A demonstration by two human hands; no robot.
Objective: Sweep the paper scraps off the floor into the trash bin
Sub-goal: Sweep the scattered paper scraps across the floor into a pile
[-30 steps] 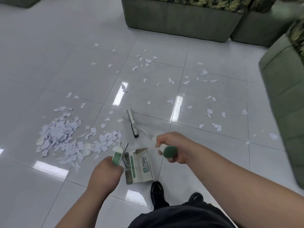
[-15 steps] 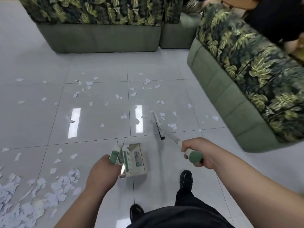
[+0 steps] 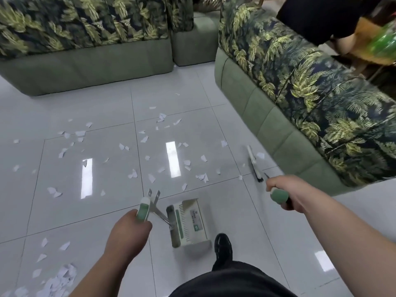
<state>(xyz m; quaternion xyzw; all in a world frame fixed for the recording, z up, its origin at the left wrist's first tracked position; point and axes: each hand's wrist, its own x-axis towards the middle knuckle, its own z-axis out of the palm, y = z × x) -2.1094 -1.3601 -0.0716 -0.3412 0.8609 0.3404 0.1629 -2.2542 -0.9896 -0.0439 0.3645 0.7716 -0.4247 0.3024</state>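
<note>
Loose white paper scraps (image 3: 132,174) lie scattered over the grey tiled floor ahead of me. A heap of scraps (image 3: 57,281) sits at the lower left edge. My left hand (image 3: 128,230) grips the green-and-white dustpan handle (image 3: 143,210), and the white dustpan (image 3: 188,224) stands on the floor just in front of my shoe. My right hand (image 3: 287,194) grips the green end of the broom handle (image 3: 278,196). The broom head (image 3: 254,163) rests on the floor to the right, close to the sofa's base. No trash bin is in view.
A green sofa with leaf-print cushions (image 3: 300,99) runs along the right, close to the broom. Another sofa (image 3: 85,67) spans the back left, with a green block (image 3: 192,46) between them. My black shoe (image 3: 222,247) stands beside the dustpan. A person in black (image 3: 321,18) is at the top right.
My view has swung right, so the scrap heap has slid to the lower left. The broom head has moved right toward the sofa. Both hands keep their grips.
</note>
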